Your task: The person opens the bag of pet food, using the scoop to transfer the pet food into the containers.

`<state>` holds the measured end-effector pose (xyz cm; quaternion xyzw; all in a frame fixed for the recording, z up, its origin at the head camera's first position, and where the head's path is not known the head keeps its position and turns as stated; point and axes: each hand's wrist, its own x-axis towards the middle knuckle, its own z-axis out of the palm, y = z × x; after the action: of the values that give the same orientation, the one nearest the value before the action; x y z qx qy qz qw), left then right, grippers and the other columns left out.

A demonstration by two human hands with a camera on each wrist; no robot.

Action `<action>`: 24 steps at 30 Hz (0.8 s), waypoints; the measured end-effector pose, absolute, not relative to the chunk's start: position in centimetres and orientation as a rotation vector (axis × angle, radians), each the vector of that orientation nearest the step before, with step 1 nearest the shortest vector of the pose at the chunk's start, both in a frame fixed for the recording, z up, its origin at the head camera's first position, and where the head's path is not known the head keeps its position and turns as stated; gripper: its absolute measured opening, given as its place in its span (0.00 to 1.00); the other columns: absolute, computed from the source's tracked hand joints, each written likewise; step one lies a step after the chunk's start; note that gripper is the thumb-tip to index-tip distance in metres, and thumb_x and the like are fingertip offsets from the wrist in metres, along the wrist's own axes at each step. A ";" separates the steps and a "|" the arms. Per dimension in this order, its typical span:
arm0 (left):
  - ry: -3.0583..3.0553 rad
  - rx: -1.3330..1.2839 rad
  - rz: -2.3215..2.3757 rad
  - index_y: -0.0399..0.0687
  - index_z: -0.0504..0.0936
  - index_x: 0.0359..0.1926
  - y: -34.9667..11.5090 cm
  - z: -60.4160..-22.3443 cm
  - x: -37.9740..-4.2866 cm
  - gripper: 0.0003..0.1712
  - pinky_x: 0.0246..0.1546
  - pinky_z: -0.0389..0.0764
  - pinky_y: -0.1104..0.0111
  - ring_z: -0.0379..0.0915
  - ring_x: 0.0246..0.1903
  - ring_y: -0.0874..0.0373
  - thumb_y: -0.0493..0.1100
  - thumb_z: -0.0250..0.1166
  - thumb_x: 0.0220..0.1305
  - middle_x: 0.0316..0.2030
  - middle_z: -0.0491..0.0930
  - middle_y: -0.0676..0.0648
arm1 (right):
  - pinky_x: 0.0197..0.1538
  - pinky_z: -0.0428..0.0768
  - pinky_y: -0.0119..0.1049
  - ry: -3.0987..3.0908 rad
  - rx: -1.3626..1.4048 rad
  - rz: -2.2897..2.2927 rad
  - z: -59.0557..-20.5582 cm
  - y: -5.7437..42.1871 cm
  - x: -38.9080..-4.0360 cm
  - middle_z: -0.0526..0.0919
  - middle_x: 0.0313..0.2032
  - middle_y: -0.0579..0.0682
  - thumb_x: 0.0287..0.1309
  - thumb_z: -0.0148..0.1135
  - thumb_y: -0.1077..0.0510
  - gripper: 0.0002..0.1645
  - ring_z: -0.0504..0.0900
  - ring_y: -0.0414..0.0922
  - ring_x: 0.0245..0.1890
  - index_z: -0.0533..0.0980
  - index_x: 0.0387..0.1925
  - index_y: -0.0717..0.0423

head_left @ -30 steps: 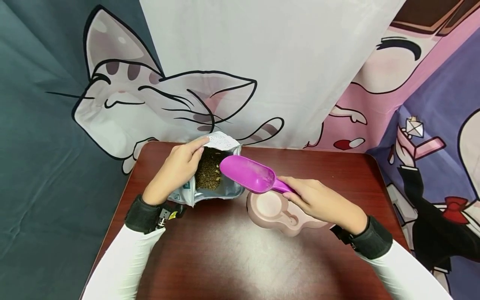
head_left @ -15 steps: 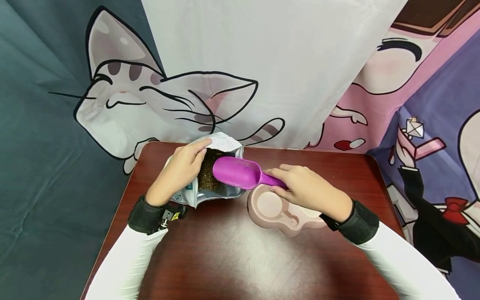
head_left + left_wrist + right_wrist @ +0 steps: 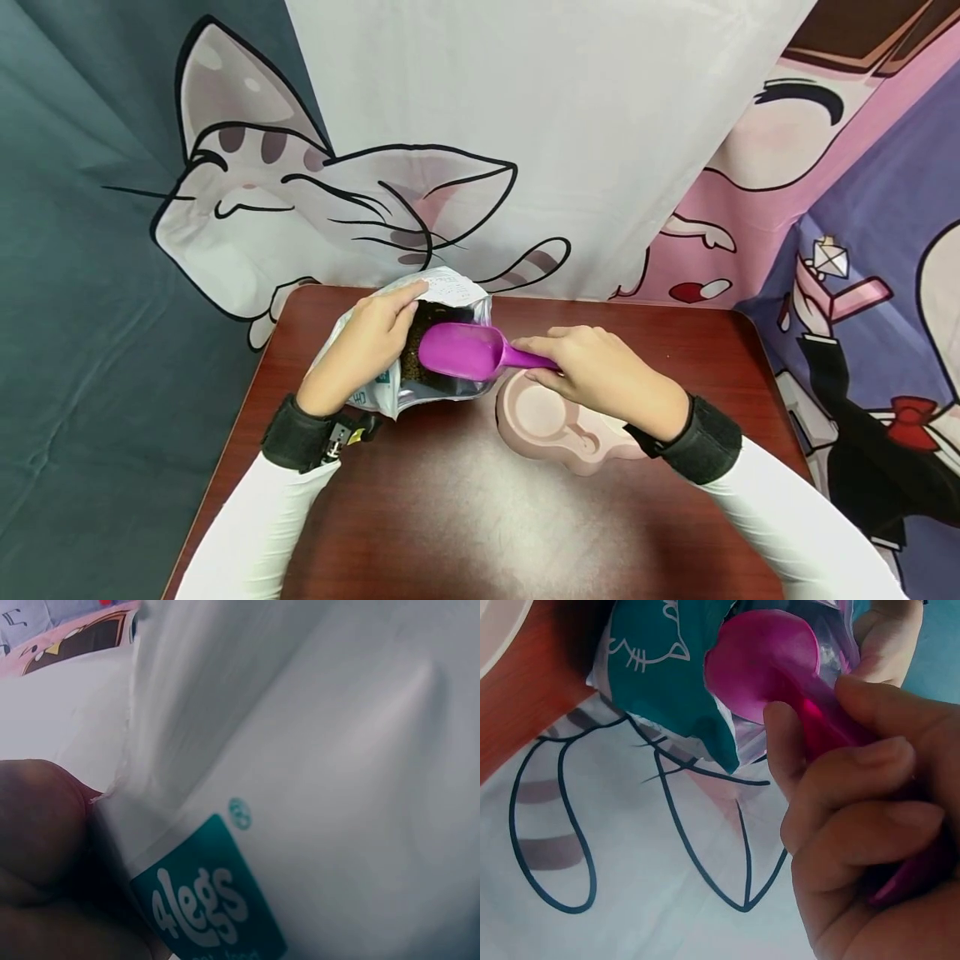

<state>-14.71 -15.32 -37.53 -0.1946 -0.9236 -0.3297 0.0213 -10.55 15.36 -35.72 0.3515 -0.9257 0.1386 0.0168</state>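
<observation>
A white and teal cat food bag (image 3: 453,287) stands with its mouth spread at the back left of the table, brown kibble (image 3: 411,367) showing inside. My left hand (image 3: 367,342) grips the bag's left edge near the top. In the left wrist view the bag's label (image 3: 210,900) reads "4legs". My right hand (image 3: 600,367) holds a magenta scoop (image 3: 461,350) by its handle, fingers curled round it in the right wrist view. The scoop's bowl lies over the bag's mouth, hollow side up, and hides part of the kibble. No kibble shows in the bowl.
A pale pink double feeding bowl (image 3: 540,412) sits right of the bag, partly under my right forearm. The reddish-brown table (image 3: 480,517) meets a cloth backdrop (image 3: 585,125) with cartoon cats behind the bag.
My right hand has brought the scoop left and slightly down, from the bag's right side to over its mouth. My left hand keeps its grip on the bag, shifting slightly right.
</observation>
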 end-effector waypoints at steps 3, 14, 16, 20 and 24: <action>-2.850 -0.614 -1.033 0.37 0.75 0.70 -15.2 -37.6 -14.7 0.23 0.72 0.68 0.50 0.69 0.70 0.43 0.35 0.53 0.78 0.67 0.76 0.37 | 0.29 0.77 0.38 -2.886 1.091 0.428 -35.6 14.8 -10.7 0.83 0.32 0.46 0.61 0.74 0.51 0.24 0.78 0.41 0.27 0.84 0.59 0.47; -2.861 -0.642 -1.028 0.36 0.75 0.69 -15.0 -37.7 -14.4 0.23 0.72 0.67 0.50 0.68 0.71 0.42 0.34 0.53 0.77 0.67 0.75 0.37 | 0.27 0.80 0.44 -3.039 1.028 0.274 -34.6 11.2 -10.7 0.82 0.29 0.47 0.63 0.72 0.52 0.06 0.83 0.47 0.31 0.86 0.41 0.44; -2.859 -0.646 -1.020 0.35 0.75 0.69 -15.1 -37.7 -14.4 0.23 0.72 0.67 0.50 0.68 0.71 0.41 0.34 0.53 0.77 0.67 0.75 0.36 | 0.27 0.80 0.45 -3.081 0.997 0.244 -34.3 10.4 -10.8 0.82 0.28 0.46 0.64 0.71 0.51 0.04 0.82 0.47 0.29 0.84 0.34 0.44; -2.866 -0.654 -1.009 0.35 0.75 0.69 -15.1 -37.6 -14.5 0.23 0.72 0.67 0.50 0.69 0.70 0.41 0.34 0.53 0.77 0.67 0.75 0.36 | 0.28 0.82 0.47 -3.189 0.922 0.194 -34.2 8.7 -11.2 0.83 0.27 0.47 0.64 0.70 0.50 0.10 0.84 0.50 0.28 0.81 0.28 0.46; -2.873 -0.661 -1.011 0.35 0.75 0.69 -15.0 -37.5 -14.5 0.24 0.72 0.68 0.49 0.69 0.70 0.41 0.34 0.53 0.77 0.67 0.75 0.36 | 0.31 0.84 0.51 -3.259 0.854 0.157 -34.5 7.2 -11.7 0.85 0.28 0.51 0.64 0.71 0.50 0.12 0.86 0.55 0.30 0.81 0.27 0.50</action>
<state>-14.55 -15.04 -37.47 -0.2120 -0.9218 -0.3244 0.0127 -11.65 7.18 -34.53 0.2517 -0.9598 0.0463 -0.1154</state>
